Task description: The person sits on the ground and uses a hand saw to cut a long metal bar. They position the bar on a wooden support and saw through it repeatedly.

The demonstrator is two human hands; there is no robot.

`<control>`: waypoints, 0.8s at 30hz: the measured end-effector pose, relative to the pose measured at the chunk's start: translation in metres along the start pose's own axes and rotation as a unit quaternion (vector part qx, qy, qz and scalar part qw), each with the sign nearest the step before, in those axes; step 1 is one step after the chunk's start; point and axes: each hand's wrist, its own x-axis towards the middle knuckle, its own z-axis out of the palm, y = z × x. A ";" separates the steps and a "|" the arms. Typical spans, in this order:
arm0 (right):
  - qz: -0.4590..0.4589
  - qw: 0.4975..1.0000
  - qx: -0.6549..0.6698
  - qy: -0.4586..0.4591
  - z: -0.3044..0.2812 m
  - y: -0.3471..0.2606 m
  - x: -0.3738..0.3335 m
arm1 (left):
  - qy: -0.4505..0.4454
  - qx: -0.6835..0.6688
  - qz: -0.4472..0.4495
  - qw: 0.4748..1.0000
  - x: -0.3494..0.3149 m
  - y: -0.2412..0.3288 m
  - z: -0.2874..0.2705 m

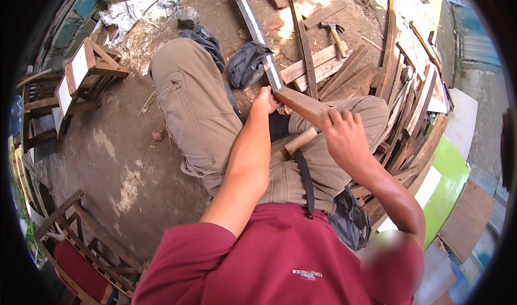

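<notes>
Right hand (pixel 344 133), palm down, is clamped on the wooden block (pixel 302 105); left hand (pixel 264 100), extended forward, adjoins its far end, grip unclear.

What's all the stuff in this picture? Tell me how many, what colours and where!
Wooden board: one, brown, centre
Long bar: one, white and dark, top centre
Wood block: one, light brown, centre
Hammer: one, pale handle, upper right
Loose wood: many pieces, mostly brown, top and right
Plastic bags: at least three, black, upper centre and lower right
Stone: one, grey, top left
Sheeting: one heap, white, top left
Wooden frames: several, brown, left
Cushion: one, red, lower left
Panel: one, green, right
Strap: one, black, centre
Trousers: one pair, tan, centre
Shirt: one, maroon, bottom
Left grip: one, bare, by board's far end
Right grip: one, bare, on board's near end
</notes>
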 end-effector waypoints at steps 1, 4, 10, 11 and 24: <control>-0.019 1.000 -0.017 -0.012 0.001 -0.014 0.009 | -0.019 0.011 -0.005 1.000 0.016 0.006 -0.020; -0.001 0.999 -0.042 0.013 0.010 -0.047 0.011 | -0.009 0.108 -0.019 0.994 0.004 -0.005 -0.009; 0.035 0.999 0.020 0.013 -0.006 -0.085 0.019 | 0.042 0.223 -0.012 0.974 0.014 -0.011 -0.021; 0.037 0.999 0.023 0.031 -0.004 -0.088 0.020 | 0.048 0.232 -0.011 0.971 0.017 -0.011 -0.022; 0.097 0.984 0.116 0.093 -0.002 -0.076 0.032 | 0.070 0.265 -0.028 0.961 0.017 -0.008 -0.028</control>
